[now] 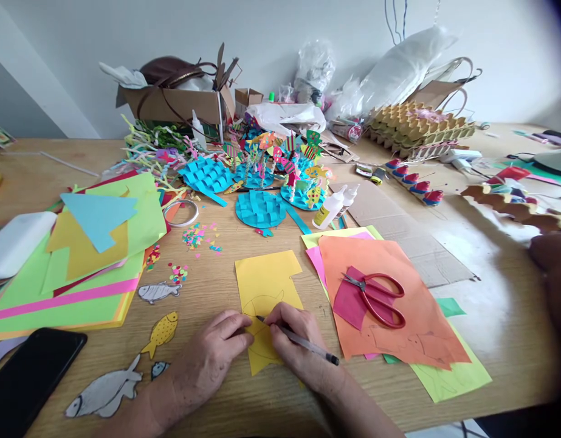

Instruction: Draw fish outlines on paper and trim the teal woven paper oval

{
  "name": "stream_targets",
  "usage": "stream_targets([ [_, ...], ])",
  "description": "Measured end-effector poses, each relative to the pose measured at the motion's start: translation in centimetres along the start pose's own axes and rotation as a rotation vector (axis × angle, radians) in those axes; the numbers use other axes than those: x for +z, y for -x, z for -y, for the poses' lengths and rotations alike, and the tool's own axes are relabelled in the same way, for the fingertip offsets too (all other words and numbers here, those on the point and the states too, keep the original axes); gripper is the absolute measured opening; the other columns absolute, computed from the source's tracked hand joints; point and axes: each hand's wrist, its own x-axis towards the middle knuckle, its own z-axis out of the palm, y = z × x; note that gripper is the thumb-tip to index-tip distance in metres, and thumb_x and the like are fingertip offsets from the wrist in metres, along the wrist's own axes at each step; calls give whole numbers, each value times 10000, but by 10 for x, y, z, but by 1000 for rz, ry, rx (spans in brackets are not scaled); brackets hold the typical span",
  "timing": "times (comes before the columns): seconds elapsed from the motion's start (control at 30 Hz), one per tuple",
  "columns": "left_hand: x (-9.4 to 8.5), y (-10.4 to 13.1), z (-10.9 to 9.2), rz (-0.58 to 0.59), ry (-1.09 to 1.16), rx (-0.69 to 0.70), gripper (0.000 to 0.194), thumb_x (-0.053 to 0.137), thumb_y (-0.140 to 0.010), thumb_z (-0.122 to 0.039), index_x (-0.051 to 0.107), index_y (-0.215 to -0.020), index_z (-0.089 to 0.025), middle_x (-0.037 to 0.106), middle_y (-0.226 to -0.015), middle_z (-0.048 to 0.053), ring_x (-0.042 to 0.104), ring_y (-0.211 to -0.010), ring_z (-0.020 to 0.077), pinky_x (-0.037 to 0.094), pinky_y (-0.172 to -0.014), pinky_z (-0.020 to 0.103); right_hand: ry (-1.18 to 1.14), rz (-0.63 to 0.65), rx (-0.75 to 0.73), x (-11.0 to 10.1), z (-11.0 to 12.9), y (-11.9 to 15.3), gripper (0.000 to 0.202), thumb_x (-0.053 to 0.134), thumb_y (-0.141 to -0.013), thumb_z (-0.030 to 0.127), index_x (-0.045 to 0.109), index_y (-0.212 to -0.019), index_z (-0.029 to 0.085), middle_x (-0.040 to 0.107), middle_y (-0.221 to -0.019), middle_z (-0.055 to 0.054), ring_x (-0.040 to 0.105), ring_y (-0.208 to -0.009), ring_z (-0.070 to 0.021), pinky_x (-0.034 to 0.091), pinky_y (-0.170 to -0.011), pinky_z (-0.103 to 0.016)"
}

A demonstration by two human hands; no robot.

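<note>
My right hand (301, 340) grips a pen (307, 347) with a dark cap end, its tip on a sheet of yellow paper (266, 277). Fish outlines are drawn in thin lines on that sheet, which has a notch cut from its upper right corner. My left hand (214, 356) is closed, thumb and forefinger holding down the sheet's left edge. Left of it lie a yellow paper fish (162, 333), a large grey-white fish (104, 389), a smaller one (159, 292) and a little blue fish (159, 369), partly covered by my wrist.
Red-handled scissors (383, 301) rest on orange paper (353, 255) at right. Glue bottles (328, 208) and woven blue discs (261, 210) stand behind. Coloured sheets (146, 213), a tape roll (180, 213) and a phone (31, 380) lie left. A person's hand (551, 249) shows far right.
</note>
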Motion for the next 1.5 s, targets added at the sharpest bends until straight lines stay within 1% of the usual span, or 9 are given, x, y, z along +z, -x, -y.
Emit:
stream_targets([
  [0.13,-1,-1,0,14,2,-4,321,323,-959,-181,637,-894,-179,611,-968,56,558,-933,154,502,-785,245,1,-11,-11,1,-3,1,148,422,-683,89,522,-693,197,489,-528,51,444,-466,-98,342,-474,-203],
  [0.23,-3,-1,-1,28,5,-9,318,327,-957,-173,638,-890,-174,613,-973,58,556,-933,156,499,-788,244,-3,-23,-4,2,-5,1,120,443,-736,117,535,-744,194,503,-539,51,459,-475,-100,359,-485,-206],
  [0.33,-3,-2,-1,23,9,-7,325,316,-958,-172,634,-889,-170,615,-972,63,554,-933,160,496,-788,245,3,-7,-9,2,-5,-1,99,455,-788,159,549,-796,188,543,-571,36,488,-495,-106,380,-500,-212],
  [0.5,-2,0,-1,33,27,-12,313,324,-952,-157,629,-883,-168,610,-976,64,547,-935,161,489,-786,239,19,3,-4,4,-6,-3,111,457,-813,182,568,-825,182,594,-611,13,527,-517,-113,404,-509,-214],
  [0.67,-2,1,-1,46,39,-22,300,333,-946,-142,627,-894,-173,603,-988,61,541,-950,158,485,-803,239,35,-4,-26,6,-6,-5,124,456,-807,170,578,-825,182,624,-629,-2,548,-525,-120,413,-503,-216],
  [0.83,1,2,1,44,47,-18,292,337,-946,-145,625,-911,-180,600,-997,58,538,-949,163,488,-805,256,41,-14,-35,7,-8,-5,125,452,-801,167,576,-812,177,620,-626,-6,547,-525,-122,408,-504,-220],
  [1.13,0,2,2,50,57,-23,300,332,-956,-183,628,-911,-185,596,-998,54,537,-956,158,488,-813,252,32,-16,-36,1,0,-4,124,423,-721,122,528,-716,188,508,-520,38,471,-464,-109,365,-477,-218],
  [1.4,1,3,3,95,70,-50,239,402,-916,-103,628,-925,-181,590,-1025,52,533,-969,158,487,-831,257,21,-10,-13,2,-3,0,146,413,-672,104,528,-676,195,476,-501,52,449,-449,-102,344,-461,-206],
  [1.5,0,2,2,77,59,-32,236,415,-903,-89,634,-920,-178,597,-1007,55,538,-959,161,496,-819,262,14,-7,0,2,-5,0,146,422,-677,100,531,-684,197,475,-502,56,445,-448,-99,346,-461,-201],
])
